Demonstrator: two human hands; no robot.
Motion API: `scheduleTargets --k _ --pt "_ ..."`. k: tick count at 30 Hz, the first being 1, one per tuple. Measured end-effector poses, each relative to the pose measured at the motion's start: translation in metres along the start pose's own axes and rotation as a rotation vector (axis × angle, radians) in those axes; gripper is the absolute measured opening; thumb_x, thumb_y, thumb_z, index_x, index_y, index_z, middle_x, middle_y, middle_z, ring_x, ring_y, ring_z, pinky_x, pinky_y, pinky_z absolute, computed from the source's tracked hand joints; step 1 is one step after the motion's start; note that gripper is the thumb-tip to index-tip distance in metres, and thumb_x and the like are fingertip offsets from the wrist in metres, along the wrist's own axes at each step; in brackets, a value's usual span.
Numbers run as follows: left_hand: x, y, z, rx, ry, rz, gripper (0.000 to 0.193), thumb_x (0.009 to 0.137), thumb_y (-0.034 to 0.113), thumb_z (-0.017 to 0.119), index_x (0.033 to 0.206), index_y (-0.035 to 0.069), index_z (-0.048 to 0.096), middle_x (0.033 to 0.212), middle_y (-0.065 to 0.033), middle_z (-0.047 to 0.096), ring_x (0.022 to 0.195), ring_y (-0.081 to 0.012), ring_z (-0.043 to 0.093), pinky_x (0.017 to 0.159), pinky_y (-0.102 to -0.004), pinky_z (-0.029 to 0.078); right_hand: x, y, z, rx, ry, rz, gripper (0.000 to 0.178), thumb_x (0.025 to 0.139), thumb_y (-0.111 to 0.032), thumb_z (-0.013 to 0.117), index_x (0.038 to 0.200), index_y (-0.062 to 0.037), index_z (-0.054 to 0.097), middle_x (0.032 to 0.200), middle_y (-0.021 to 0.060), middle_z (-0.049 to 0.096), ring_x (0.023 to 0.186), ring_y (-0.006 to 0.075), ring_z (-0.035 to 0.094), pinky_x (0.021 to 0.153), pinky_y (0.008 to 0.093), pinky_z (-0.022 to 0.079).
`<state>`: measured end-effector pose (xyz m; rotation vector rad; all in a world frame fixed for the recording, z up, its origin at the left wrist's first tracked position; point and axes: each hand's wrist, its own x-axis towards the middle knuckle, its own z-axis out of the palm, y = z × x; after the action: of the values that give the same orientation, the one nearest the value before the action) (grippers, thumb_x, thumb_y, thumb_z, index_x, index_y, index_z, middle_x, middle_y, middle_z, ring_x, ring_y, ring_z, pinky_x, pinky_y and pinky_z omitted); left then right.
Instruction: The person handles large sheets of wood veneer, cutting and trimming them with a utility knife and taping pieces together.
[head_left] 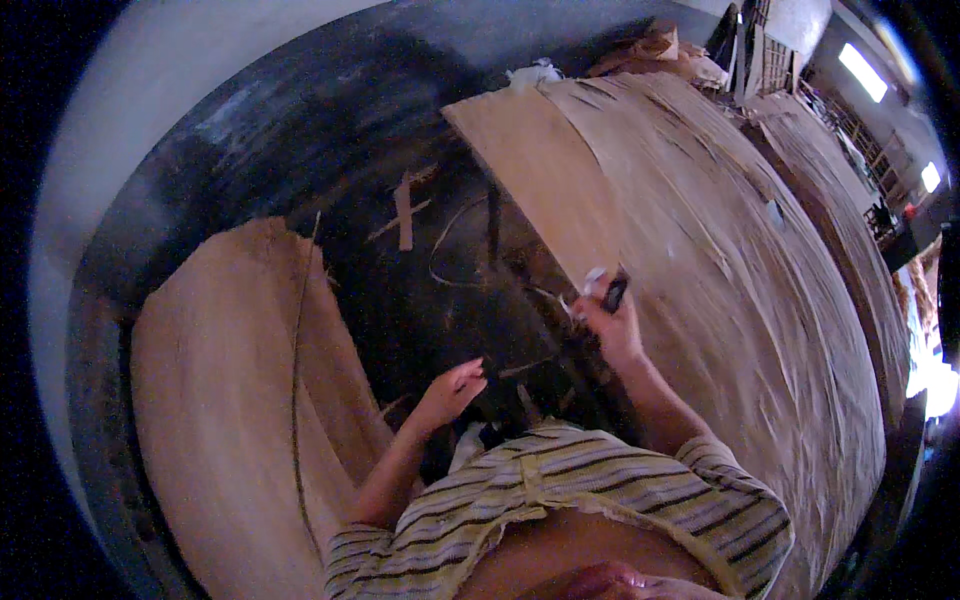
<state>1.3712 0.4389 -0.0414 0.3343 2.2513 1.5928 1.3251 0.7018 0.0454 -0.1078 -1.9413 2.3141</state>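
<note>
My right hand (612, 318) is closed around a small black object with a whitish part (615, 292); its exact kind is not clear. It is held over the near left edge of a large stack of thin wood veneer sheets (720, 270). A smoother, paler sheet (540, 160) lies on that stack, its narrow end close to my right hand. My left hand (452, 394) hangs in front of my body above the dark floor, with its fingers loosely bent and slightly apart. Nothing shows in it.
On the left, more veneer sheets (220, 370) stand in a curved pile, with a thin dark strip (298, 370) across them. Wood scraps (405, 212) litter the dark floor (390, 300). Another veneer stack (830, 190) lies farther right, and crumpled white material (535, 73) sits at the far edge.
</note>
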Motion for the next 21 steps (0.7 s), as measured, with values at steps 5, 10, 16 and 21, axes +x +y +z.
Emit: scheduleTargets --k 5,10,16,21 --pt "0.105 0.064 -0.075 -0.31 -0.167 0.136 0.032 0.081 0.013 0.05 0.112 0.004 0.047 0.105 -0.009 0.055 0.096 -0.0207 0.052 0.085 -0.0296 0.039 0.046 -0.017 0.095 -0.291 -0.229 0.14 0.044 0.071 0.002 0.058 0.11 -0.0041 0.039 0.106 0.0069 0.048 0.093 0.0171 0.048 0.082 0.0287 0.04" --pt "0.201 0.086 -0.127 0.018 -0.055 0.394 0.014 0.078 0.008 0.053 0.09 0.004 0.06 0.096 -0.0084 0.057 0.087 -0.0162 0.054 0.077 -0.0259 0.042 0.144 0.033 0.121 -0.361 -0.133 -0.008 0.048 0.07 -0.003 0.062 0.111 -0.0036 0.038 0.106 0.0073 0.049 0.095 0.014 0.047 0.083 0.0264 0.038" --pt "0.299 0.089 -0.218 -0.014 -0.047 0.337 0.009 0.076 0.004 0.056 0.085 0.003 0.059 0.087 -0.004 0.059 0.077 -0.0109 0.055 0.069 -0.0229 0.044 0.239 0.048 0.168 -0.238 -0.058 0.23 0.013 0.073 -0.01 0.06 0.082 -0.0033 0.054 0.072 0.0015 0.057 0.065 0.0098 0.05 0.06 0.0249 0.043" --pt "0.434 0.076 -0.298 -0.143 0.005 0.15 0.014 0.08 0.012 0.054 0.089 0.002 0.056 0.081 -0.0018 0.057 0.075 -0.0073 0.053 0.068 -0.02 0.042 0.318 0.034 0.18 0.049 0.058 0.408 0.014 0.076 -0.013 0.059 0.078 -0.0014 0.052 0.075 0.0071 0.06 0.068 0.0117 0.054 0.064 0.0238 0.042"
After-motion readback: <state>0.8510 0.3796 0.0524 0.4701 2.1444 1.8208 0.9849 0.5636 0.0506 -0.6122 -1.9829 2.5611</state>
